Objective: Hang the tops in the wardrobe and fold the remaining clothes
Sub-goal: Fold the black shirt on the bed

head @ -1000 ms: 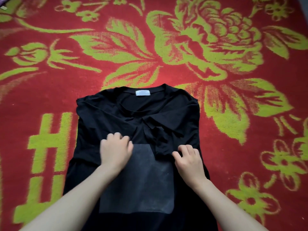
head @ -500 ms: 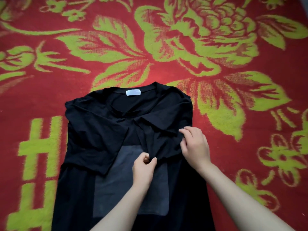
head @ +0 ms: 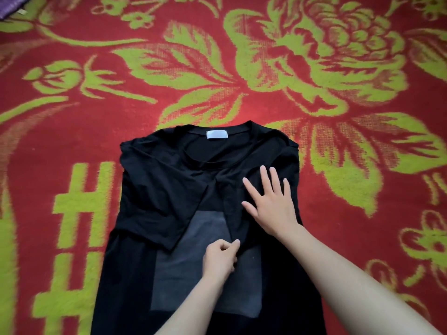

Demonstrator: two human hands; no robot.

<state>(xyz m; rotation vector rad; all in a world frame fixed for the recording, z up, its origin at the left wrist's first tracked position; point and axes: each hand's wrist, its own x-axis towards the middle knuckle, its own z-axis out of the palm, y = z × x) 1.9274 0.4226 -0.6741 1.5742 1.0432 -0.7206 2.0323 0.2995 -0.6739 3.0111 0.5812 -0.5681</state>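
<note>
Black T-shirt [head: 157,189] lies front up on a red carpet [head: 72,68] with a green flower pattern, collar pointing away from the person and hem running out of view at the near edge. White neck label [head: 217,135] shows inside the collar. Grey square print [head: 205,274] on the chest, partly covered. Both sleeves are folded inward over the front: the sleeve on the person's left [head: 159,201] lies as a broad flap across the upper corner of the print; the sleeve on the person's right [head: 233,201] lies in a narrower strip down the middle. Left hand [head: 219,259] has curled fingers and pinches the lower tip of that right sleeve, on the print. Right hand [head: 273,206] is flat with its fingers spread, palm down, and presses on the same sleeve just below the collar. A purple scrap [head: 9,8] is cut off at the far left corner; it can't be identified.
</note>
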